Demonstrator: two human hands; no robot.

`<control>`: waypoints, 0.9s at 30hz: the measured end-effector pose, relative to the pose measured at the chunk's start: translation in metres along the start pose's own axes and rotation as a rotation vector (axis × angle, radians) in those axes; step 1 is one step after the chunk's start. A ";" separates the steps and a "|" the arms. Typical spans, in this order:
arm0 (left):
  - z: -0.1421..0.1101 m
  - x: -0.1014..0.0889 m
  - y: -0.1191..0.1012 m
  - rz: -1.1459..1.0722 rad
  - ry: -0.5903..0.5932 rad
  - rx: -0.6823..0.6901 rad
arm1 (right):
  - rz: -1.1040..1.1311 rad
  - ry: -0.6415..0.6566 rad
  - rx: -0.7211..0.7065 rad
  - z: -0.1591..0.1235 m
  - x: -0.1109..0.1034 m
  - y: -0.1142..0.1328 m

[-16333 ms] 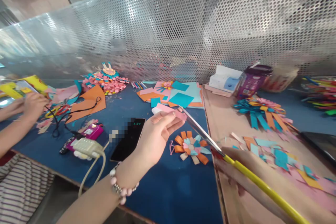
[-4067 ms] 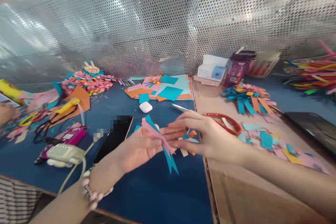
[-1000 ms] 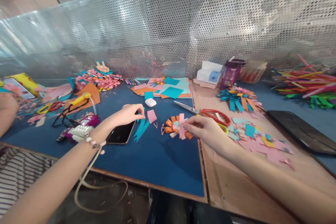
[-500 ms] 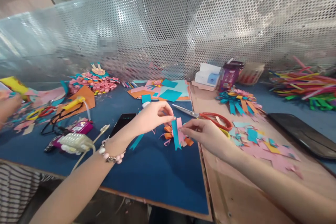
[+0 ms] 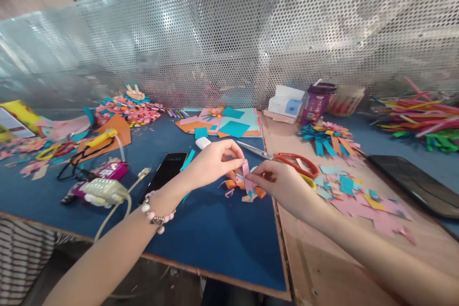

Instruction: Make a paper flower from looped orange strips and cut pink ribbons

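In the middle of the head view, my left hand (image 5: 218, 162) pinches the top of a narrow pink paper strip (image 5: 246, 177) between thumb and fingertips. My right hand (image 5: 283, 181) comes from the right, thumb and fingers closed at the strip's side; whether it grips the same strip or a teal piece behind is hard to see. Right below both hands lies a small bunch of orange and pink paper pieces (image 5: 260, 192) on the blue table, partly covered by them. A teal strip (image 5: 188, 159) sticks out behind my left wrist.
Scissors with red handles (image 5: 296, 162) lie beyond my right hand. A black phone (image 5: 167, 172), a power strip (image 5: 103, 191) and a glue gun (image 5: 102, 139) are on the left. Paper scraps (image 5: 373, 201) and a dark case (image 5: 412, 186) lie right. A perforated metal panel (image 5: 229, 38) stands behind.
The teal strip that hung from my left fingertips no longer shows there; the pink strip now faces me. My hands shifted slightly right. Another person's hand has left the left edge.
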State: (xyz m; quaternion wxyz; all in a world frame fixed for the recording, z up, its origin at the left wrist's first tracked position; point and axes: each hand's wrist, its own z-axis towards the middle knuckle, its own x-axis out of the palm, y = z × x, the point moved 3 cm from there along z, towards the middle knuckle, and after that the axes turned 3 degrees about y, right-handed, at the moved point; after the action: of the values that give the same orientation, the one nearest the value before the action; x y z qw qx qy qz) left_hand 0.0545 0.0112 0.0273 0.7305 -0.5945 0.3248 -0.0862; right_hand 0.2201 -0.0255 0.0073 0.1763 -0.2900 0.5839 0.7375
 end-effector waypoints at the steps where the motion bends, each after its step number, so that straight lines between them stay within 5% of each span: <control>1: 0.000 0.001 -0.001 -0.004 0.009 -0.006 | -0.008 -0.005 0.002 0.000 -0.001 0.000; 17: -0.002 -0.001 -0.009 -0.005 -0.027 0.025 | 0.219 0.201 0.069 0.002 -0.005 0.003; 27: -0.004 0.001 -0.004 0.075 -0.061 0.041 | 0.310 0.171 0.107 0.002 -0.006 0.000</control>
State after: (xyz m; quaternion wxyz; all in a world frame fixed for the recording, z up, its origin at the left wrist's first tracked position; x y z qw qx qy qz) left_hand 0.0537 0.0067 0.0299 0.7546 -0.5693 0.3228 -0.0471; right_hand 0.2242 -0.0229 0.0110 0.0254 -0.2485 0.6729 0.6962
